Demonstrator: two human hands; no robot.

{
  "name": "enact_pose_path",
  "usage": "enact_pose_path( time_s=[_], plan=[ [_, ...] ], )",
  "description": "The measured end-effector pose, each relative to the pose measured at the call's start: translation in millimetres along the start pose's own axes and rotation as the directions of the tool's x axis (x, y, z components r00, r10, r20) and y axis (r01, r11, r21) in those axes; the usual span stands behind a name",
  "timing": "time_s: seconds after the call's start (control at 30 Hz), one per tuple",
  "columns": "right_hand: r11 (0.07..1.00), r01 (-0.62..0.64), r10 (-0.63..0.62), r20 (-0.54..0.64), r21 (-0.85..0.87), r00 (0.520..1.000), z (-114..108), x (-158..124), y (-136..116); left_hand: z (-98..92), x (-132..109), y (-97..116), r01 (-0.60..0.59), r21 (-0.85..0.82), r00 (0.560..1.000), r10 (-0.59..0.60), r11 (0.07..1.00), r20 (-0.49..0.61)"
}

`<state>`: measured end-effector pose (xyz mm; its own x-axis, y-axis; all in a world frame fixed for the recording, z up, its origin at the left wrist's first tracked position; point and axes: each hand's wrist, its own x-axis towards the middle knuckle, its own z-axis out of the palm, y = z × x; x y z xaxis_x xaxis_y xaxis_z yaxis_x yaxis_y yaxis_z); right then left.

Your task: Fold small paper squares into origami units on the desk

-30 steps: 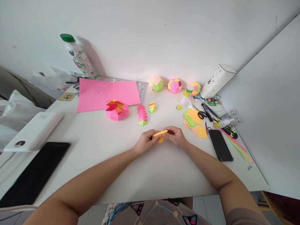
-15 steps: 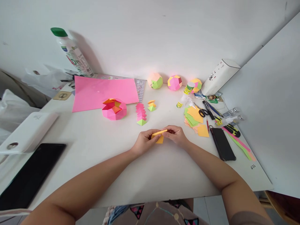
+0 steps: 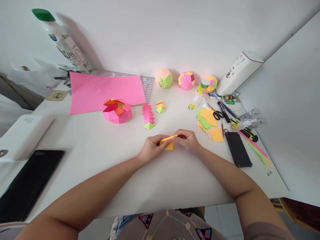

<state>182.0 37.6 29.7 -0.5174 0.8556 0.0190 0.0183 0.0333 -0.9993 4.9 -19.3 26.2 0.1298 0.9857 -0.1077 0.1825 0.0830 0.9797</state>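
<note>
Head view: both hands, left (image 3: 150,150) and right (image 3: 187,140), pinching orange paper square (image 3: 169,142) over white table (image 3: 160,180), near colored paper stack (image 3: 207,121). Align edges, press crease firmly.

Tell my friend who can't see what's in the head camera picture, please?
Two hands, the left hand and right hand, pinch a folded orange paper between them above a white table. Behind lie a pink paper bowl, three paper balls and scissors.
</note>
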Motion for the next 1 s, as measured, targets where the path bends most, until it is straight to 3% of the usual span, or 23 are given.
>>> enact_pose_path(
  time_s=[1.0],
  plan=[
    [0.999,0.006,-0.007,-0.035,-0.039,0.999,-0.3,1.5,-1.0,-1.7,-1.4,-0.5,0.008,-0.005,1.0,-0.008,1.0,0.003]
  ],
)
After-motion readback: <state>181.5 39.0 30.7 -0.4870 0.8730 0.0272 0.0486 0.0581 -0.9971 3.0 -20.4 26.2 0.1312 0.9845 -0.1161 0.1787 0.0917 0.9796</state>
